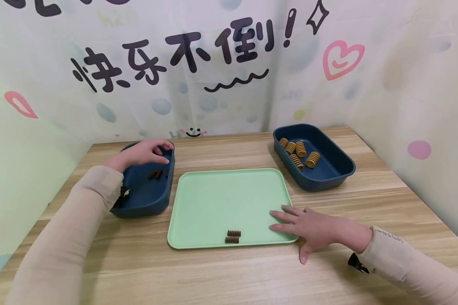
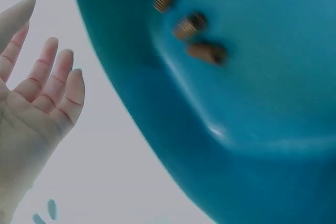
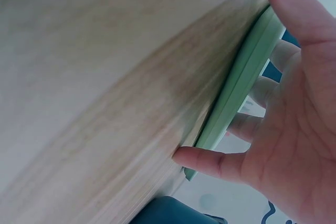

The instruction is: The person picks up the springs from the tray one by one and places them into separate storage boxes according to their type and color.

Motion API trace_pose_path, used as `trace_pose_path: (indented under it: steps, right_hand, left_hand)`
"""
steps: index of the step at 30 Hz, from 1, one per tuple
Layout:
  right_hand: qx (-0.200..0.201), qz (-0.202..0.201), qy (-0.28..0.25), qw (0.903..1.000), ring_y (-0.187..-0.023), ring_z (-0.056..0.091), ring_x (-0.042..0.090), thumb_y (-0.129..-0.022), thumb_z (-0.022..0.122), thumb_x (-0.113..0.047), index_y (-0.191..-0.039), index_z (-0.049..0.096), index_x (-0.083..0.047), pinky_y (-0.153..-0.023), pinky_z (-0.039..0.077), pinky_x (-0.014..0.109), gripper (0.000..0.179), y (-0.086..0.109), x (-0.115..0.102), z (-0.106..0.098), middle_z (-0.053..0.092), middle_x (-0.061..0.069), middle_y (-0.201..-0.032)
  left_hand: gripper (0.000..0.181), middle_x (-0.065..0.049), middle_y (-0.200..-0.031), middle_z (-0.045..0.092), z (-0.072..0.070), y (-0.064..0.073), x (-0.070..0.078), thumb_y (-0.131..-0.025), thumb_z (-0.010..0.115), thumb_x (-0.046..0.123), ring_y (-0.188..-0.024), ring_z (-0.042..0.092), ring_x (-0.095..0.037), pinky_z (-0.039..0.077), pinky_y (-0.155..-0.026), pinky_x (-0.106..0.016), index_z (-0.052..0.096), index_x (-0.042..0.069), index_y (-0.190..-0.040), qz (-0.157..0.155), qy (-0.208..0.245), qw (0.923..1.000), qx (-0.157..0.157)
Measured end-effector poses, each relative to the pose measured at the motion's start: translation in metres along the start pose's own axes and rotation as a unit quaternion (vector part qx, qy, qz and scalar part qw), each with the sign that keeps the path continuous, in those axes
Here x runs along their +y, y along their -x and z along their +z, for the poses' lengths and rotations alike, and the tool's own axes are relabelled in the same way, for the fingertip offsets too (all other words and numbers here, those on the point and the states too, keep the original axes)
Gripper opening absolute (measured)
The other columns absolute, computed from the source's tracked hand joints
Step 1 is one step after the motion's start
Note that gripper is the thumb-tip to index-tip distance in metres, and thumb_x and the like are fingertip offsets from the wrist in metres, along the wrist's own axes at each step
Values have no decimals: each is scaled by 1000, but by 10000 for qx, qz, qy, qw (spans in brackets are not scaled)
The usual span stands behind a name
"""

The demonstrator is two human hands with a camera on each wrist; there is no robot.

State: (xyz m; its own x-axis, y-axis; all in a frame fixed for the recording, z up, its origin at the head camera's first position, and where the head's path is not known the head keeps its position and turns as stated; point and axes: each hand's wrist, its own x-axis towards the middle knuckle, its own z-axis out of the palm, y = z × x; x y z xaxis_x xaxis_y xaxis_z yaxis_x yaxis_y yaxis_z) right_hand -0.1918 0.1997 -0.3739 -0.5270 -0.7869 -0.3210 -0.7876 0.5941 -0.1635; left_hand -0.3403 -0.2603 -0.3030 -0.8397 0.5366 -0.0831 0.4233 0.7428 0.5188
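My left hand [image 1: 143, 152] is over the left blue bin [image 1: 158, 207], fingers loosely bent and apart from the thumb. Nothing shows between them, and in the left wrist view the palm [image 2: 31, 114] is bare. Brown coil springs [image 2: 189, 24] lie on the bin floor below it. At the right front corner of the pale green tray [image 1: 229, 203], my right hand [image 1: 313, 228] spreads its fingers over the rim, thumb on the table. Two brown springs [image 1: 233, 236] lie side by side near the tray's front edge.
A second blue bin [image 1: 328, 182] stands at the back right, holding several larger yellow springs [image 1: 300, 149]. The wood-grain table [image 1: 221, 275] is bounded by a printed curtain [image 1: 183, 101] at the back and sides.
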Motion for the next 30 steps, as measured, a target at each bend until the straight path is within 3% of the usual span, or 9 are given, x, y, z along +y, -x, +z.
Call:
trace_pose_path:
  steps: [10, 21, 30]
  right_hand:
    - [-15, 28, 23, 10000, -134, 20, 42, -62, 58, -65, -143, 32, -22, -86, 34, 66, 95, -1, 0, 1, 18, 11, -152]
    - [30, 1, 107, 9999, -134, 21, 42, -62, 58, -66, -143, 33, -21, -86, 35, 65, 95, -1, 0, 2, 19, 11, -151]
    - [-12, 62, 116, 9999, -134, 21, 40, -61, 59, -65, -143, 33, -23, -86, 35, 64, 95, -1, 0, 1, 18, 9, -152]
  left_hand:
    - [41, -13, -124, 52, 21, -6, 61, -86, 64, 12, -101, 50, -28, 44, -85, -44, 52, 4, -124, 891, -256, 9949, -397]
    - [41, -9, -121, 54, 50, -11, 98, -85, 66, 17, -100, 54, -26, 45, -82, -37, 54, 8, -123, 1548, -214, 9819, -1070]
    - [44, -12, -110, 59, 86, -13, 117, -86, 64, 12, -82, 56, -9, 46, -76, -26, 52, 12, -128, 1950, -101, 9608, -1968]
